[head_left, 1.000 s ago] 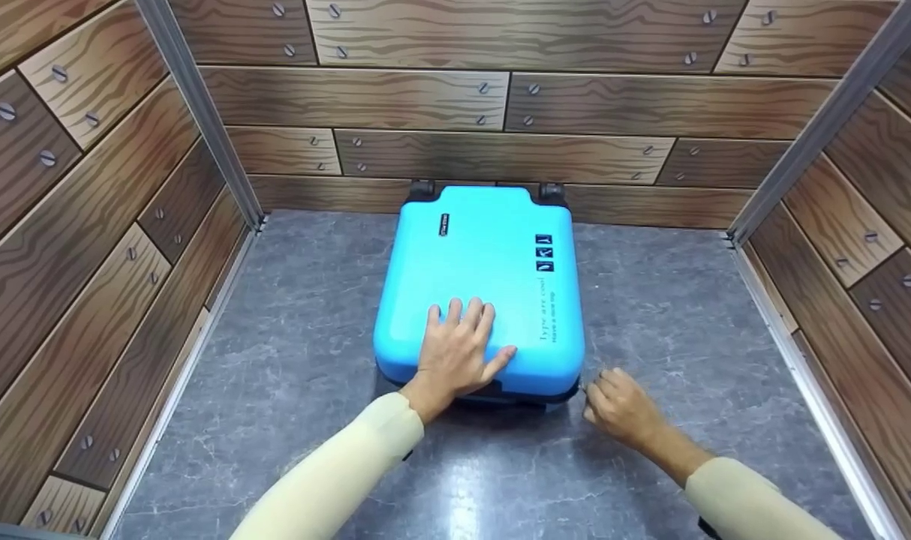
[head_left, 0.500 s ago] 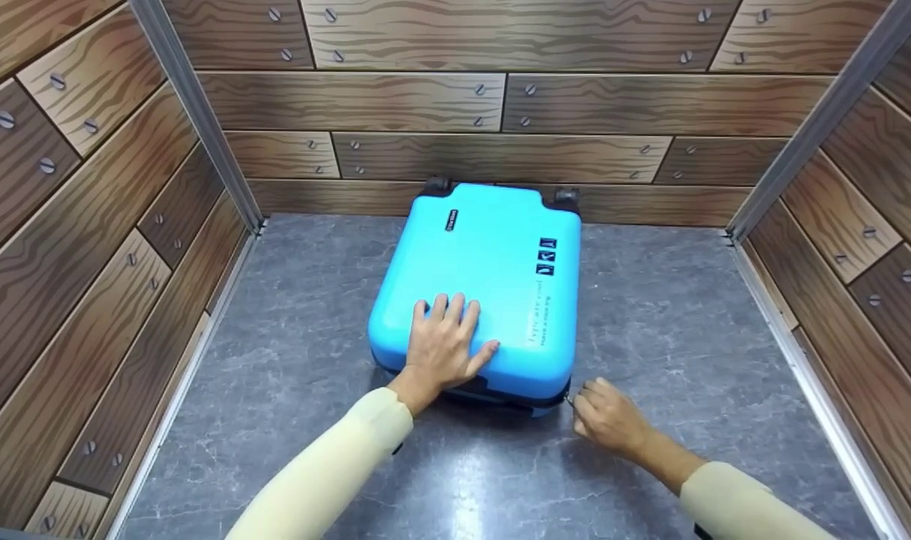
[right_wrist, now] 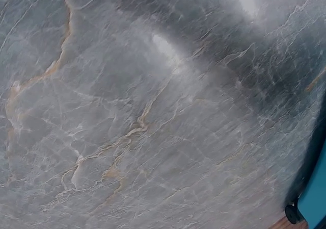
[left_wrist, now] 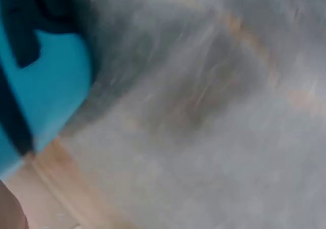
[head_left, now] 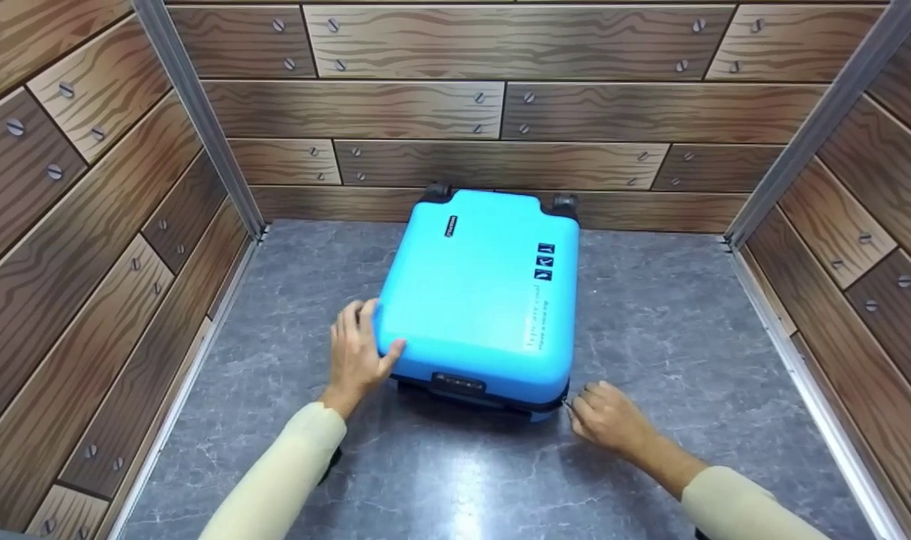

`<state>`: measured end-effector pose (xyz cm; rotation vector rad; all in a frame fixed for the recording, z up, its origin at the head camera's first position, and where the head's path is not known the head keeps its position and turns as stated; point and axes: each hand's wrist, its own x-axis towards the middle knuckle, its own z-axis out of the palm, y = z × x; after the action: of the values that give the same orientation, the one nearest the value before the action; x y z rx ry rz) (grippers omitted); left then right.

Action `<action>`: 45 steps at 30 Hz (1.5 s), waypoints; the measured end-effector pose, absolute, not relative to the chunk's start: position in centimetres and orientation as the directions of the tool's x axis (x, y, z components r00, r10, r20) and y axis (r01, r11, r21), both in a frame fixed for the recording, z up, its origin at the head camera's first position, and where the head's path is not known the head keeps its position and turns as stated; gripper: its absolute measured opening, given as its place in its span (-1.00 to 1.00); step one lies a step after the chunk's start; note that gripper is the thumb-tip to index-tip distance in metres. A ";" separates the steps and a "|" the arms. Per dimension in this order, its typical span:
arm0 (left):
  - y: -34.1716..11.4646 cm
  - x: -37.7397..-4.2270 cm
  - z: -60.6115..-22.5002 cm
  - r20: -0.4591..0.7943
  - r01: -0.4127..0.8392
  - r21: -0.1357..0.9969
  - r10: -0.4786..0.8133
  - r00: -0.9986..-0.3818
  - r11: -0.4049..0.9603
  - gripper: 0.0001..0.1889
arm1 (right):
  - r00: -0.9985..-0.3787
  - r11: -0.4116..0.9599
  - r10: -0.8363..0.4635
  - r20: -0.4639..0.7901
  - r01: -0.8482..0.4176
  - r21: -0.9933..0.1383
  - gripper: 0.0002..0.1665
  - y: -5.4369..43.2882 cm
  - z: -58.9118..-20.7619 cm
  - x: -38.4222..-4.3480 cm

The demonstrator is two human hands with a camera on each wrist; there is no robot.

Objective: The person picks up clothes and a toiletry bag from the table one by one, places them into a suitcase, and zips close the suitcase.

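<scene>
A bright blue hard-shell suitcase (head_left: 478, 292) lies flat on the floor, wheels toward the back wall. My left hand (head_left: 356, 346) rests against its near left corner, fingers along the side and thumb at the front edge. At the near right corner, my right hand (head_left: 609, 416) pinches a small metal zipper pull (head_left: 567, 403) with curled fingers. A dark combination lock (head_left: 458, 385) shows on the near side. The left wrist view is blurred and catches one blue end of the suitcase (left_wrist: 61, 86); only a sliver of the suitcase (right_wrist: 317, 203) enters the right wrist view.
Grey marbled floor (head_left: 673, 322) surrounds the suitcase. Wood-patterned panels form a back wall (head_left: 395, 112), a left wall (head_left: 110, 247) and a right wall (head_left: 876, 225), joined by metal corner posts. The suitcase's black wheels (head_left: 565, 202) stand close to the back wall.
My left hand has moved left from the suitcase's top to its near left corner. The suitcase has turned slightly. My right hand moved a little left and stays at the near right corner.
</scene>
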<state>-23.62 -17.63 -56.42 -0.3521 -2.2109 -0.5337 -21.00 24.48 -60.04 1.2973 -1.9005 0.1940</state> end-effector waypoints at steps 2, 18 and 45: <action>-17.6 -23.5 -57.0 0.776 0.452 0.344 0.022 -0.630 0.823 -0.13 | -0.140 0.454 -0.713 0.687 -0.839 0.300 -0.79 24.3 -60.1 -20.8; -15.7 -24.8 -54.3 0.868 0.589 0.325 0.014 -0.496 0.740 -0.29 | -0.116 0.453 -0.669 0.734 -0.846 0.280 -0.66 22.7 -61.1 -19.3; -17.6 -24.7 -55.0 0.723 0.648 0.270 0.294 -0.625 0.712 -0.40 | -0.227 0.648 -0.666 0.710 -0.648 0.401 -0.59 18.5 -62.1 -17.0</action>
<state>-24.73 -17.56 -54.99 -0.7128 -2.2482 -0.6866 -17.02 18.51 -62.09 1.0335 -1.9285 -0.0244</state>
